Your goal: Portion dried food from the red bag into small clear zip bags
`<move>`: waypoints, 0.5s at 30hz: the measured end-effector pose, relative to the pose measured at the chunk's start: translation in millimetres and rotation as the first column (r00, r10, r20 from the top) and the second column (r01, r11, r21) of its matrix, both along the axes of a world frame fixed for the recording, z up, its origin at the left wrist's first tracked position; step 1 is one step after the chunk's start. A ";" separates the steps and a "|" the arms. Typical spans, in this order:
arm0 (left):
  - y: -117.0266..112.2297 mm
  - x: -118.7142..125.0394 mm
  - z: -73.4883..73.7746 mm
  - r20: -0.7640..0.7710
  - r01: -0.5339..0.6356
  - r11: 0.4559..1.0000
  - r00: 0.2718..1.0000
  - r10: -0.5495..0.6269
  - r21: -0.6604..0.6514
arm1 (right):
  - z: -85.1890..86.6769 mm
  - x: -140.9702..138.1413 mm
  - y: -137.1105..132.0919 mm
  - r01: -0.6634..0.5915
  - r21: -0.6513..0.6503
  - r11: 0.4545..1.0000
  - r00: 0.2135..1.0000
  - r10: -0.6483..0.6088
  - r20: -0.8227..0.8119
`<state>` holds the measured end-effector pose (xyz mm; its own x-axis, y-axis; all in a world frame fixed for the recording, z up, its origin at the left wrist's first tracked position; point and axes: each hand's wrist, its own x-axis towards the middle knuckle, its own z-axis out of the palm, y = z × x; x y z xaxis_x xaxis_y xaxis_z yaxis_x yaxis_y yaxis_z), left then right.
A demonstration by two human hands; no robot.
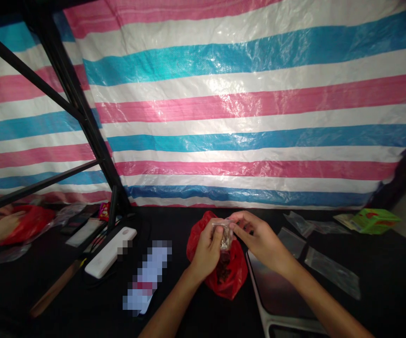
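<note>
Hanging across the back of the view, a striped tarpaulin (245,103) in pink, white and blue fills the upper frame, crossed at upper left by a black metal frame (72,98). Below it spreads a black-topped desk (382,286). At the far left edge, another person's hand (5,227) lies on a second red plastic bag (27,225).

At lower centre, a red plastic bag (224,277) bunches between the person's forearms, with dark pieces showing inside. Above it, the left hand (206,251) curls closed around a small clear bag (226,237), while the right hand (259,237) pinches the bag's top from the right, almost shut. The small clear bag stands nearly upright, slightly tilted, about equally near both hands.

Open desk is limited: a white power bank (109,252) and a pixelated item (146,277) lie to the left, a grey slab (277,291) under the right forearm, and flat clear bags (333,272) and a green packet (375,220) to the right.
</note>
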<state>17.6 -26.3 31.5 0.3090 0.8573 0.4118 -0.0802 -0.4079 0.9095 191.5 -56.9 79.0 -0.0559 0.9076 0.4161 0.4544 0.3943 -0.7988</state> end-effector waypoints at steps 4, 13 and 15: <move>-3.9 -1.1 0.2 -0.032 0.053 0.998 0.998 -0.052 0.025 | -2.4 1.7 -8.6 -0.122 -0.086 0.989 0.957 0.094 -0.274; 0.2 -8.1 -0.4 -0.173 -0.120 0.946 0.969 0.178 0.301 | -18.8 83.8 -47.0 -0.089 -0.289 0.953 0.995 0.075 -0.061; -0.9 -8.1 0.1 -0.198 -0.109 0.936 0.963 0.183 0.336 | -34.3 93.3 -50.7 -0.060 -0.292 0.954 0.997 0.074 0.037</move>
<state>9.5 -27.2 31.6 0.3058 0.7346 0.6057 0.1920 -0.6707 0.7165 284.7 -107.6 44.8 -0.1339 0.9824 0.1301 0.4747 0.1789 -0.8618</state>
